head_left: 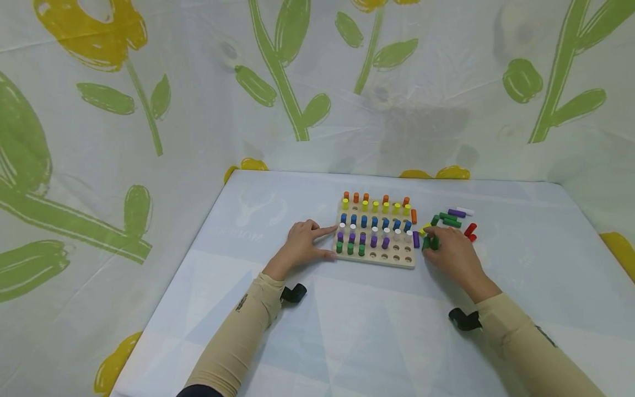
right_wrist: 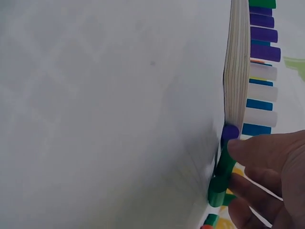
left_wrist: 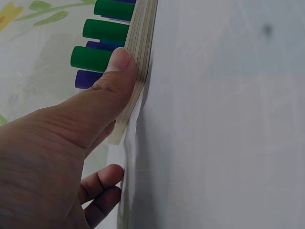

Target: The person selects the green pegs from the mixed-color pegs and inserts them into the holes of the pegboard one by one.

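A wooden pegboard (head_left: 387,258) lies on the table, with rows of orange, yellow, blue, white, purple and green pegs standing in its holes. The left hand (head_left: 301,245) rests against its left side, index finger and thumb extended; in the left wrist view the thumb (left_wrist: 121,62) presses the edge near the green pegs (left_wrist: 105,31). To the right of the board, the right hand (head_left: 453,256) pinches a green peg (right_wrist: 226,162) between thumb and fingers. Another green peg (right_wrist: 218,191) lies beside its fingers, and a purple peg (right_wrist: 230,131) lies by the board's edge.
Loose pegs lie right of the board: an orange peg (head_left: 414,216), a purple peg (head_left: 456,213), a white peg (head_left: 466,210), red pegs (head_left: 470,230) and several green ones. Printed cloth (head_left: 317,160) stands behind the table (head_left: 317,342).
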{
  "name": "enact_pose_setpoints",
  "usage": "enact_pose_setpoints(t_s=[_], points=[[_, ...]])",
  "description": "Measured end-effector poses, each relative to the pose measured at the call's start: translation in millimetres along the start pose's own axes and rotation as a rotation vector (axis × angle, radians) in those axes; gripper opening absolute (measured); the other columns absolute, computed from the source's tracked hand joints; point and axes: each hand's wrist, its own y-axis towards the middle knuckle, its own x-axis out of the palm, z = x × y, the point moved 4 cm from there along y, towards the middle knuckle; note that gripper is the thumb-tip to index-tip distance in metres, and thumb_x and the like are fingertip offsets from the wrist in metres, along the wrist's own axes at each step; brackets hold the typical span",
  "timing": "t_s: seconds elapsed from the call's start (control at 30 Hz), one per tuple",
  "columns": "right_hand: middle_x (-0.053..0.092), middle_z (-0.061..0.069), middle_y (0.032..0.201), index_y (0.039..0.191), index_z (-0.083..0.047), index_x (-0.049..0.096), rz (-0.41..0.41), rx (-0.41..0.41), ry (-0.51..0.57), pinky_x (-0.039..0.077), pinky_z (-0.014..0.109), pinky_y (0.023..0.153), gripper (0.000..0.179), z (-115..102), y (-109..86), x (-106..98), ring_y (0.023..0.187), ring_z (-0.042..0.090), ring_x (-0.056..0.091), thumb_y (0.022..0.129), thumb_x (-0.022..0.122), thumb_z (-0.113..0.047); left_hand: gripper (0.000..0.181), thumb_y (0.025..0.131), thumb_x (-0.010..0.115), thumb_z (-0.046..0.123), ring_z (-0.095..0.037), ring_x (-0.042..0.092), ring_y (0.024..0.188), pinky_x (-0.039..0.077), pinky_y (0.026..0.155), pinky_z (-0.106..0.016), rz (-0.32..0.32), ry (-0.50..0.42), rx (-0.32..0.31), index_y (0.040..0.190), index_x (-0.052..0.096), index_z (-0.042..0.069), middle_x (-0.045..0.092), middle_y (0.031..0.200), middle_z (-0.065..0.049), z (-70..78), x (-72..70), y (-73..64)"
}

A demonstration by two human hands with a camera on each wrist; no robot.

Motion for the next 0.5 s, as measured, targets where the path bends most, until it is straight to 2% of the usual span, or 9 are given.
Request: enact_pose_setpoints(t_s=[0.13,0.3,0.5], points=[[0.062,0.025,0.125,0.137,0.003,0.056,-0.018,0.016,0.014,0.044,0.063,0.098,0.056,-1,-3.2,1,0.119,0.046,0.052,0.090,0.077,-0.020,0.082,0.079,0.080,0.058,-0.021,0.036,0.099,0.030,0.091,-0.038,0.000,0.009,-0.003,0.151,0.048,0.036,0.042,0.106,-0.003,0.2,-0.9,-0.2],[0.064,0.024,0.121,0.142,0.002,0.051,-0.046,0.039,0.048,0.052,0.055,0.088,0.062,-3,-6.8,1,0.102,0.038,0.060,0.093,0.074,-0.028,0.082,0.079,0.081,0.057,-0.021,0.036,0.098,0.030,0.090,-0.038,0.001,0.007,-0.004,0.151,0.049,0.036,0.042,0.105,-0.003,1.8,-2.1,-1.5],[0.067,0.022,0.118,0.146,0.001,0.047,-0.057,0.027,0.056,0.054,0.044,0.076,0.063,-6,-11.4,0,0.088,0.030,0.062,0.096,0.069,-0.031,0.082,0.079,0.080,0.058,-0.021,0.036,0.099,0.030,0.090,-0.038,0.000,0.012,0.000,0.151,0.048,0.036,0.041,0.105,-0.003,2.3,-0.9,-1.5]])
